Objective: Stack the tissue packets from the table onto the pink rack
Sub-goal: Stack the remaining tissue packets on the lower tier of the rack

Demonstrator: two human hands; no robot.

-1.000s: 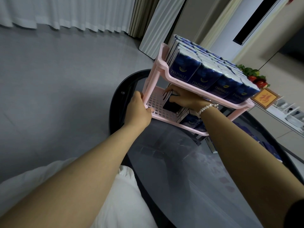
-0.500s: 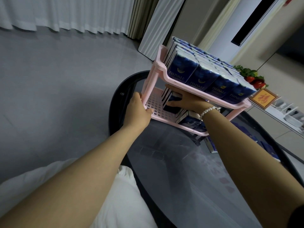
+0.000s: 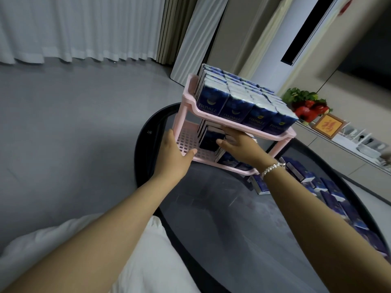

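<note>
A two-tier pink rack (image 3: 232, 124) stands at the far end of the dark glass table (image 3: 222, 208). Its top tier is packed with upright blue tissue packets (image 3: 239, 96). My left hand (image 3: 173, 153) grips the front left edge of the lower shelf, thumb over the rim. My right hand (image 3: 243, 146) reaches into the lower tier and holds one blue tissue packet (image 3: 210, 140) upright, against a row of packets behind it, thumb on its front and fingers over its top. More packets sit in the lower tier under my wrist (image 3: 229, 160). Several loose packets (image 3: 330, 187) lie on the table at the right.
White fabric (image 3: 137, 261) lies at the bottom left, against the table's near rim. A sideboard at the right carries a plant with red fruit (image 3: 306, 102) and a framed picture (image 3: 329, 125). Grey floor (image 3: 74, 123) spreads to the left.
My right hand has set the packet upright against the row in the lower tier and shifted slightly right. My left hand has stayed on the shelf edge.
</note>
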